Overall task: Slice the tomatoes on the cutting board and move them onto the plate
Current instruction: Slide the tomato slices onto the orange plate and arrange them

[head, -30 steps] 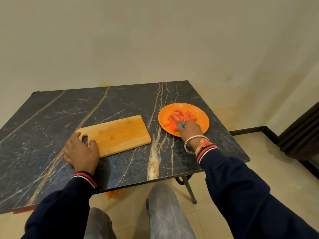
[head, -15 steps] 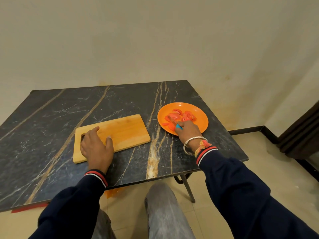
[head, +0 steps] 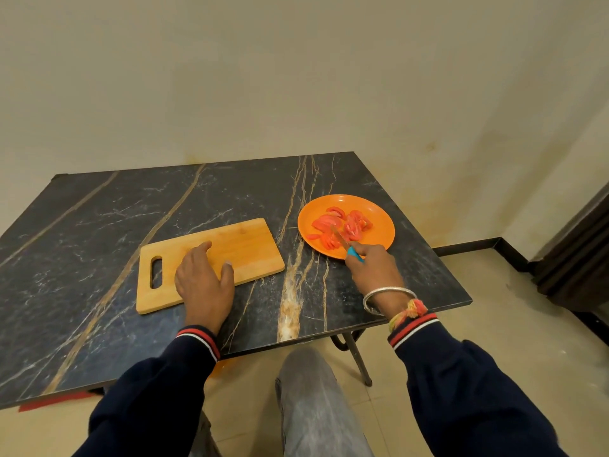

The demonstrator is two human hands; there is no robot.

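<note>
Head view shows tomato slices [head: 342,227] piled on the plate [head: 379,239] right of the bare cutting board [head: 244,245], right hand [head: 372,268] gripping the knife [head: 346,245] over them, left hand [head: 202,278] flat on the board.

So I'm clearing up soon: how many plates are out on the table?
1: the orange plate on the table's right side, holding tomato slices. None looks hidden.

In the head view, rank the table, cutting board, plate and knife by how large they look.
Largest to smallest:
1. table
2. cutting board
3. plate, somewhat smaller than the board, though it lies a little farther from the camera
4. knife, partly hidden in the right hand
</note>
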